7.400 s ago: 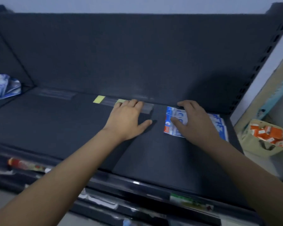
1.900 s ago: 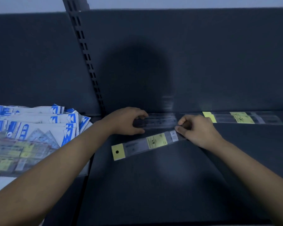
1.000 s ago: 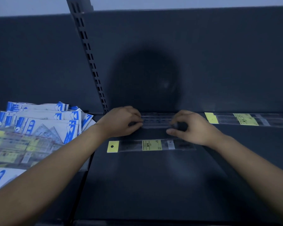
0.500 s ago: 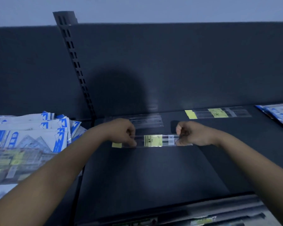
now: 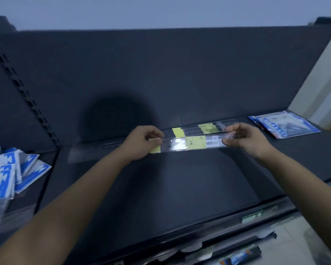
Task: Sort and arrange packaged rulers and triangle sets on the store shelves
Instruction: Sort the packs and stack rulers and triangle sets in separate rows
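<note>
A clear packaged ruler (image 5: 189, 144) with yellow labels hangs level above the dark shelf (image 5: 161, 184). My left hand (image 5: 141, 142) pinches its left end and my right hand (image 5: 246, 139) pinches its right end. Behind it, a second packaged ruler (image 5: 204, 129) with yellow labels lies flat against the back panel. Another clear ruler pack (image 5: 96, 150) lies at the shelf's back left. A blue and white triangle set pack (image 5: 283, 125) lies at the far right of the shelf.
A heap of blue and white triangle set packs (image 5: 10, 173) covers the neighbouring shelf on the left, past a perforated upright (image 5: 25, 92). The dark back panel (image 5: 161, 73) rises behind. Lower shelf edges with goods show at the bottom right.
Both hands have lifted the ruler off the shelf and carried it to the right and back, close to the ruler lying by the back panel. The view has swung right.
</note>
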